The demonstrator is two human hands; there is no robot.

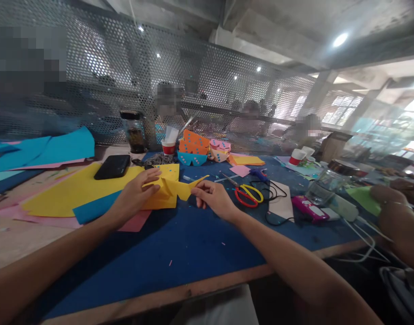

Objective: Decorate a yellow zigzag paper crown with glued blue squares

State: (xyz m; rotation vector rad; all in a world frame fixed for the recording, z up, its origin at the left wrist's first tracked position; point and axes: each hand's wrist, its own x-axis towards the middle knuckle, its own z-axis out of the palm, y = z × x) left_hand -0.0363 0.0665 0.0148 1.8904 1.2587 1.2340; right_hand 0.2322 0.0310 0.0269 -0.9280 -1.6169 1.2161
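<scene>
Between my two hands is a cut and folded piece of yellow paper (179,188), held above the blue mat (193,253). My left hand (141,189) pinches its left part, over a yellow sheet with small blue dots (173,170). With thumb and fingertips, my right hand (211,197) grips the right end, where a narrow strip sticks up. Scissors with red and yellow handles (249,195) lie open just right of my right hand. A folded blue paper (96,206) and large yellow sheets (64,194) lie under and beside my left wrist.
Orange, blue and pink dotted paper pieces (193,146) stand at the back. Around them are a black phone (112,166), a dark-lidded jar (135,133) and a red-white cup (168,146). A glue gun (259,175), glass jar (323,185) and another person's hand (391,198) are rightward.
</scene>
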